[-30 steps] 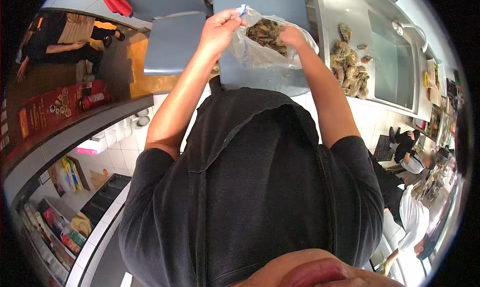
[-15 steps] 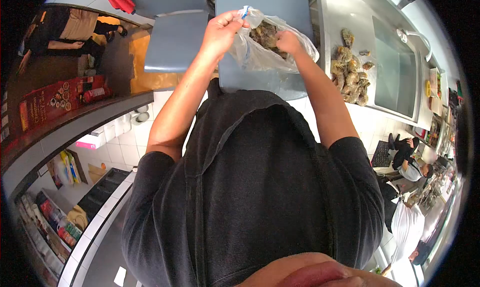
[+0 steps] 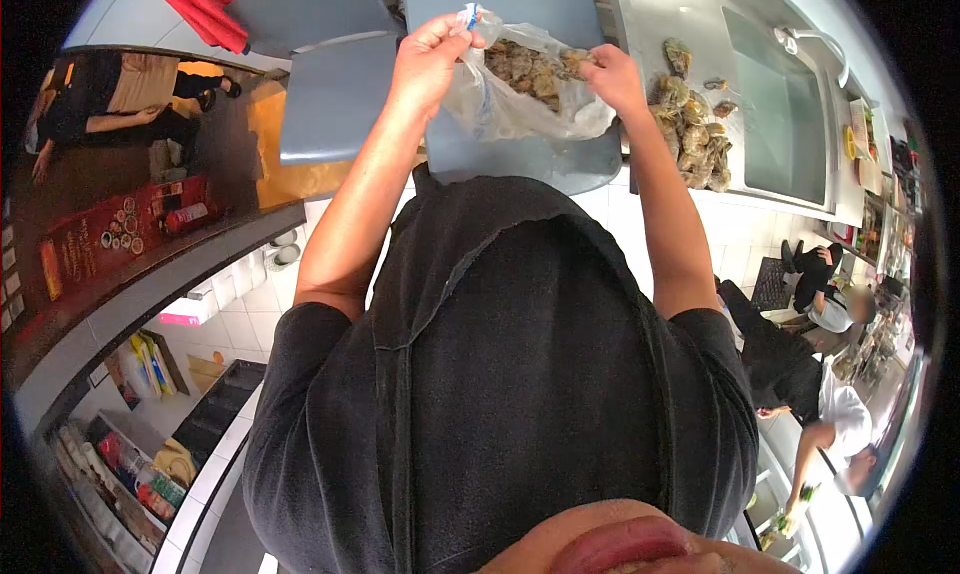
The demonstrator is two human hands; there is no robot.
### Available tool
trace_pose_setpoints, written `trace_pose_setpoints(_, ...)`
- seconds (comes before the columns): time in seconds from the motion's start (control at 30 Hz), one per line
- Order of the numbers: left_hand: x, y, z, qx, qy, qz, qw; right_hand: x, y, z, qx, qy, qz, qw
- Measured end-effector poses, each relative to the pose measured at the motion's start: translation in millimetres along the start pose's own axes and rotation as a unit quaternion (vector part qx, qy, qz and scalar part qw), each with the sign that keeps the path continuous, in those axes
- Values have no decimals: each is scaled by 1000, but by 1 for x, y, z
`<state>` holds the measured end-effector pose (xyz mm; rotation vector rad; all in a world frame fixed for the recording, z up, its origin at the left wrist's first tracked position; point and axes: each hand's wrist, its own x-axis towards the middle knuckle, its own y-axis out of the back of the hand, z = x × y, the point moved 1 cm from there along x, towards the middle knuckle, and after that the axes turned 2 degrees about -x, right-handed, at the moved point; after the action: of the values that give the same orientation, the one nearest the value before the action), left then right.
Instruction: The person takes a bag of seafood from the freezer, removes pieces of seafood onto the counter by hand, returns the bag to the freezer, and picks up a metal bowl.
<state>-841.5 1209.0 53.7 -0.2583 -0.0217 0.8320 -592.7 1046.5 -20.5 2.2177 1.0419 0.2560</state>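
Note:
My left hand (image 3: 432, 59) is closed on the upper left corner of a clear plastic bag (image 3: 490, 109), pinching its blue-and-white edge. Brown lumps (image 3: 522, 72) fill the open bag; their exact kind is hard to make out. At the bag's right side, my right hand (image 3: 612, 77) has its fingers closed by a brown lump (image 3: 576, 63) and appears to grip it. The bag rests on a grey-blue chair seat (image 3: 560, 164). Right of it, on a steel counter (image 3: 650, 14), lies a pile of similar brown lumps (image 3: 692, 139) that look wrapped in clear plastic.
A steel sink (image 3: 785, 124) with a faucet (image 3: 815, 39) adjoins the counter. Another grey-blue chair (image 3: 335, 99) stands left, near a red cloth (image 3: 205, 4). One person (image 3: 130, 104) is at far left. Other people (image 3: 845, 404) work at right. Shelves (image 3: 130, 454) hold packages at lower left.
My right hand has moved from inside the bag rightward to its edge, with a brown lump at the fingertips. My left hand keeps its hold. At right, a person in white has shifted.

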Motion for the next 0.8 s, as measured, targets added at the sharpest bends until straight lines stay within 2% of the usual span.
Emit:
trace_pose_setpoints(0.07,3,-1,-1,9,-11,-6,1000,-9,11,-6,183,-79,-13,980)
trace_pose_setpoints(0.1,3,-1,0,13,-15,-8,1000,-13,13,-9,248,-76,-24,965)
trace_pose_setpoints(0.2,4,-4,0,9,-13,-4,1000,-23,11,-4,321,-113,-49,939)
trace_pose_setpoints(0.5,0,-3,2,-37,-1,1,999,-43,-8,-11,491,-120,-89,858)
trace_pose_setpoints(0.8,-6,7,-4,-27,-1,-12,1000,-51,8,-12,598,-121,-53,790)
